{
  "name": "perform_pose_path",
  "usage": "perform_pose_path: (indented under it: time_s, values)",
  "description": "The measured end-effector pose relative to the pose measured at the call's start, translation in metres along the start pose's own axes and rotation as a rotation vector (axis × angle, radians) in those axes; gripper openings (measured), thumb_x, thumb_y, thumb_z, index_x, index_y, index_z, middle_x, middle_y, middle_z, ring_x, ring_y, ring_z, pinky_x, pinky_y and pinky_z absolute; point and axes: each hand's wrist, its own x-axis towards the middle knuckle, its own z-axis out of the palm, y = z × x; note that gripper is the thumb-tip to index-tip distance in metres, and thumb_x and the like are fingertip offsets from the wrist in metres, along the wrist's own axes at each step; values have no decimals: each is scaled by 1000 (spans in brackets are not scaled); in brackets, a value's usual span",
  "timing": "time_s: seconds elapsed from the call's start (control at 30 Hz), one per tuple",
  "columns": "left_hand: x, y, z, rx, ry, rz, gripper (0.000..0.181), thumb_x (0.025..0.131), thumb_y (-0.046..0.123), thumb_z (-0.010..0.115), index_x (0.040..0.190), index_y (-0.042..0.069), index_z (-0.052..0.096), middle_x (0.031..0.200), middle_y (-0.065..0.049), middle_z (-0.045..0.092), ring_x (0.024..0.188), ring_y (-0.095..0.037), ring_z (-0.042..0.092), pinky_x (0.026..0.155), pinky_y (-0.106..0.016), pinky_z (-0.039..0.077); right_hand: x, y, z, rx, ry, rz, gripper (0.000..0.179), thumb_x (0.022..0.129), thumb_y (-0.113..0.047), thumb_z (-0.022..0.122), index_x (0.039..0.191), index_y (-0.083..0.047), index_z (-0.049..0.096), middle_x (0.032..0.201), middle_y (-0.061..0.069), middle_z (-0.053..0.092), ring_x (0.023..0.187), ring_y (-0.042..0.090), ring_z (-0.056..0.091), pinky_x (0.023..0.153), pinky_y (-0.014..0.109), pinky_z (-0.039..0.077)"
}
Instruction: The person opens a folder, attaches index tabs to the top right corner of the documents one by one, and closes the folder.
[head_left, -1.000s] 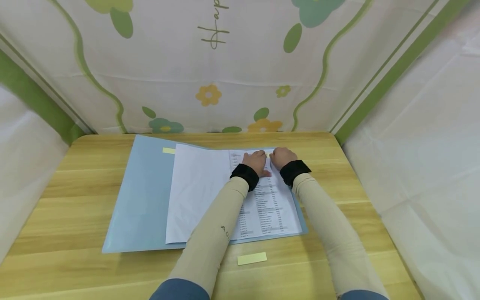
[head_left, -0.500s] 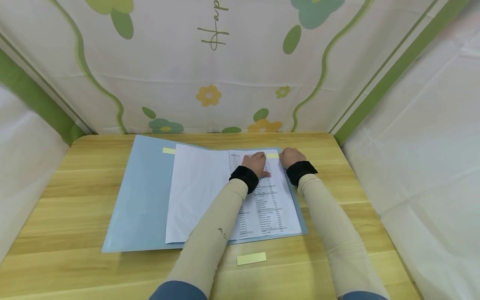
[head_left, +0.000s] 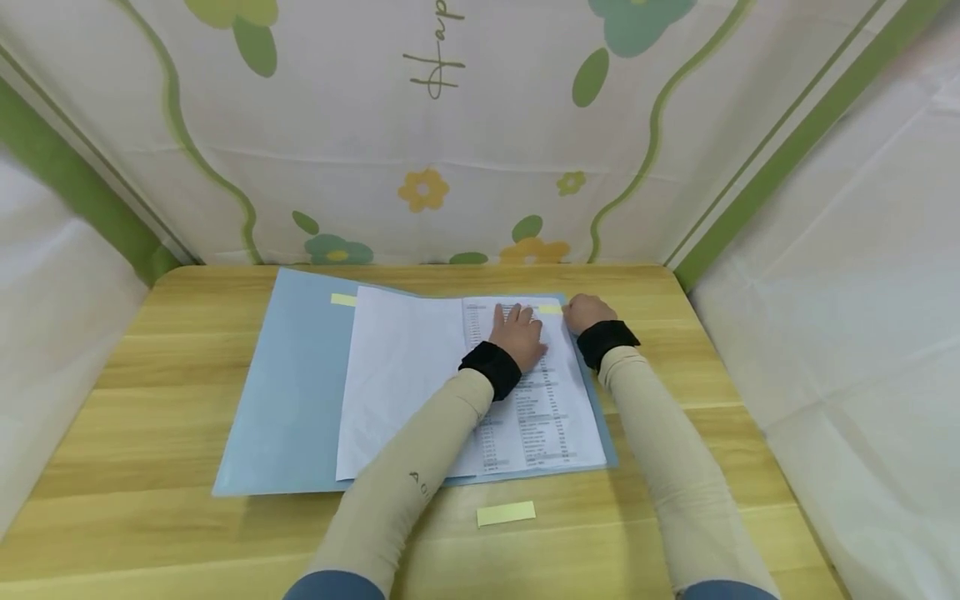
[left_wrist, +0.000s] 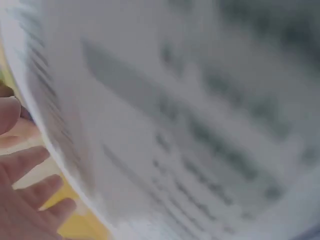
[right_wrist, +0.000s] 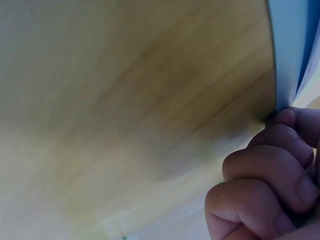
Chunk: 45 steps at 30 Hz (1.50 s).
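Folder (head_left: 285, 400), pale blue and open, lies on the wooden table (head_left: 135, 433), its left cover bearing a yellow tab (head_left: 343, 299). Next comes a blank white page (head_left: 401, 367). Below the folder, on the table, lies a loose yellow strip (head_left: 506, 513). The left hand (head_left: 519, 337) lies over a printed page (head_left: 551, 417), fingers spread. A second yellow tab (head_left: 551, 309) marks that page's upper right corner, just beside the right hand (head_left: 588, 312), whose curled fingers pinch the folder's edge.

Blue folder (head_left: 281, 400); grey-striped white sheet (head_left: 577, 437); yellow strips (head_left: 506, 513); black wristbands (head_left: 492, 368).
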Motion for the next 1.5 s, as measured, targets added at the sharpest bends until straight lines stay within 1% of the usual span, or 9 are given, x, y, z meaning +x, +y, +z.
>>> perform_pose_path:
  time_s: [0.13,0.23,0.37,0.5,0.8,1.07,1.23,1.4,1.5]
  values:
    - [-6,5,-7,19,0,3,53,102,55,54,142,21,60,161,-8,38,149,-29,33,114,-67,26,5,7,6,3,18,-28,41,110,-28,42,114,3,70,101,21,71,85,33,65,78,48,53]
    - [-16,10,-17,-4,1,15,54,100,56,56,139,18,62,153,-10,46,139,-29,45,107,-60,39,5,12,7,36,30,-54,44,110,-32,39,103,0,68,85,16,66,74,29,61,68,43,49]
    - [-39,15,-32,-67,-5,16,53,99,52,62,133,12,65,128,-11,59,106,-24,63,86,-44,55,-5,15,1,129,19,-72,50,110,-40,39,90,-3,66,67,7,52,62,24,53,59,36,41]
    - [-66,20,-42,-102,-29,12,56,97,54,64,131,8,64,114,-12,61,71,-18,64,60,-32,56,-25,19,-8,203,-25,-114,54,109,-46,39,89,-4,67,60,0,40,55,19,44,56,33,35]
    - [-119,30,-29,-194,-3,4,74,90,57,72,133,-2,60,131,-28,57,58,-22,65,48,-32,54,-82,30,-12,326,-127,-250,53,111,-42,39,81,-3,59,64,-1,40,57,16,39,57,31,33]
    - [-162,50,-17,-231,-45,65,87,85,54,78,146,-3,51,149,-32,45,60,-24,67,50,-31,53,-150,42,-7,445,-360,-320,56,112,-41,37,78,-1,59,62,-1,46,56,14,43,54,25,34]
    - [-168,60,-9,-212,-14,71,93,83,57,78,148,-3,48,151,-30,44,54,-18,62,42,-25,43,-174,58,-1,463,-416,-320,58,112,-42,34,75,-4,59,63,-1,49,56,13,43,54,24,33]
    - [-157,61,1,-164,15,-2,98,84,62,75,150,-4,44,152,-31,41,62,-21,67,47,-28,46,-181,71,11,437,-413,-289,59,112,-43,34,71,-7,58,60,-3,48,52,10,40,51,23,30]
    - [-152,61,8,-170,-4,-47,100,84,64,74,150,-5,43,154,-30,40,57,-20,63,47,-28,46,-183,74,17,415,-400,-273,57,111,-44,36,73,-9,58,59,-4,47,51,11,40,50,24,30]
